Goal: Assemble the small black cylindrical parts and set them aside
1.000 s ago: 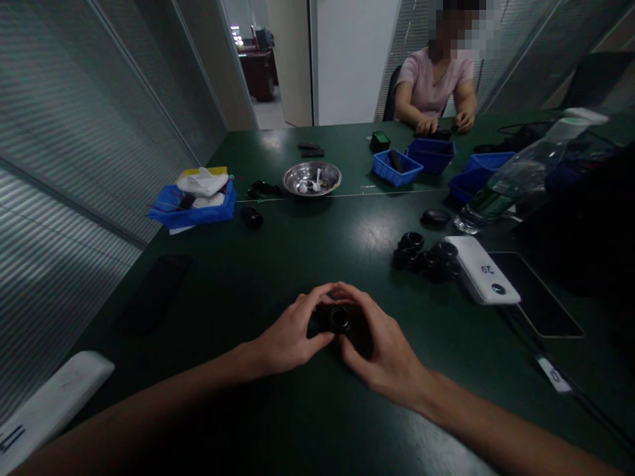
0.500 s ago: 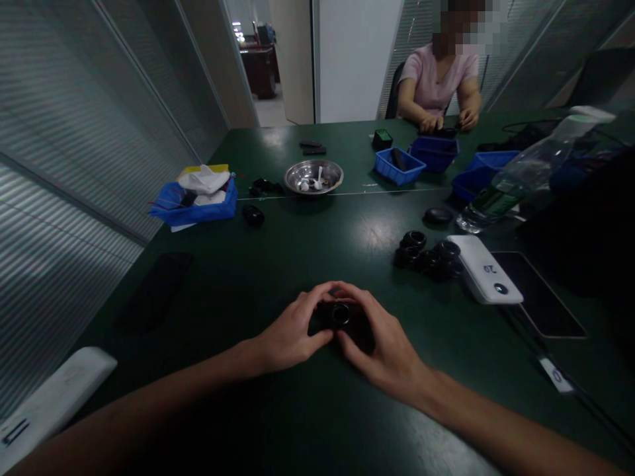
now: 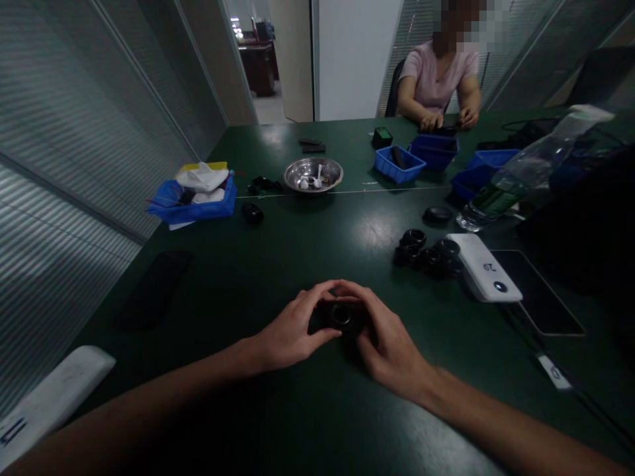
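Observation:
A small black part with a round, ring-like opening (image 3: 341, 316) is between my two hands, low over the green table (image 3: 297, 423). My left hand (image 3: 294, 332) curves round its left side, fingers over the far edge and thumb along the near edge. My right hand (image 3: 391, 344) arches over the right side. Its fingertips meet the left ones behind the part, and its thumb is drawn back to the right. Finger shadows hide much of the part. Several similar black ring-shaped pieces (image 3: 429, 252) sit in a cluster to the right.
A white power bank (image 3: 483, 268) lies against a dark tablet (image 3: 540, 294), near a plastic bottle (image 3: 501, 192). Farther back are a metal bowl (image 3: 313, 176), a blue bin (image 3: 196, 208) and a small blue tray (image 3: 399, 165). A co-worker (image 3: 436, 86) sits across the table.
My right thumb has pulled back from the near edge of the black part. My left thumb now reaches slightly farther right along that edge. The surrounding objects have stayed put.

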{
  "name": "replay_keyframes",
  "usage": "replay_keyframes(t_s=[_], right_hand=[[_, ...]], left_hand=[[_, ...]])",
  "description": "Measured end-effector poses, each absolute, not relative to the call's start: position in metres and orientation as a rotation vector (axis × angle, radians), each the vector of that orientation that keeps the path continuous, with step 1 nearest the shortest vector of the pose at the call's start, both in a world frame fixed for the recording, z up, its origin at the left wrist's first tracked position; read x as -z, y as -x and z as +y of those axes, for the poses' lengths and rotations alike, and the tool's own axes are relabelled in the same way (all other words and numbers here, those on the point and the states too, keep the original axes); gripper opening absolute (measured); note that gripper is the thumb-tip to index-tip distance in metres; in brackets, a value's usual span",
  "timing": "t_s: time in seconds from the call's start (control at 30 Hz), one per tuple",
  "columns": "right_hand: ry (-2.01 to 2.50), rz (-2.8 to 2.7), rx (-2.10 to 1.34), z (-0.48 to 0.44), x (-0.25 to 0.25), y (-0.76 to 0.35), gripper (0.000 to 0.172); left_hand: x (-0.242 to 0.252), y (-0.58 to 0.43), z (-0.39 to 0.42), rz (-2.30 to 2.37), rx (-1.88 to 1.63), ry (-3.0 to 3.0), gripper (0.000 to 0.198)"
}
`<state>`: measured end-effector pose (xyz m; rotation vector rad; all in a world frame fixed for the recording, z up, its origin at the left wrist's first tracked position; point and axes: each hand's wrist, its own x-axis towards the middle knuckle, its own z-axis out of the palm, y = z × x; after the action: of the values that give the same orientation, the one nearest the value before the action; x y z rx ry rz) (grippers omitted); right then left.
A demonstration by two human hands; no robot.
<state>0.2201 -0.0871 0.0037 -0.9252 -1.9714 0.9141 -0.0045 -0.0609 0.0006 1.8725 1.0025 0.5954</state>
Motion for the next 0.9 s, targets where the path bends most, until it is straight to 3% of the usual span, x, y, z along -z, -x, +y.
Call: replay_keyframes(t_s=[0.27, 0.4, 0.6, 0.77, 0.9], right_hand=[[0.941, -1.980, -0.904, -0.087, -0.009, -0.217, 0.070], [0.921, -1.969, -0.918, -0.086, -0.009, -0.219, 0.077], [0.926, -2.005, -0.899, -0.087, -0.005, -0.219, 0.072], [0.956, -1.940, -0.832, -0.087, -0.004, -0.220, 0.081], [0.865, -1.939, -0.609, -0.102, -0.030, -0.215, 0.068]], left_hand=[[0.003, 0.005, -0.062, 0.992, -0.600, -1.882, 0.076], [0.001, 0.005, -0.062, 0.997, -0.605, -1.873, 0.073], [0.000, 0.005, -0.062, 0.979, -0.598, -1.868, 0.075], [0.002, 0.004, -0.062, 1.011, -0.589, -1.886, 0.076], [0.000, 0.005, -0.060, 0.974, -0.601, -1.997, 0.061]])
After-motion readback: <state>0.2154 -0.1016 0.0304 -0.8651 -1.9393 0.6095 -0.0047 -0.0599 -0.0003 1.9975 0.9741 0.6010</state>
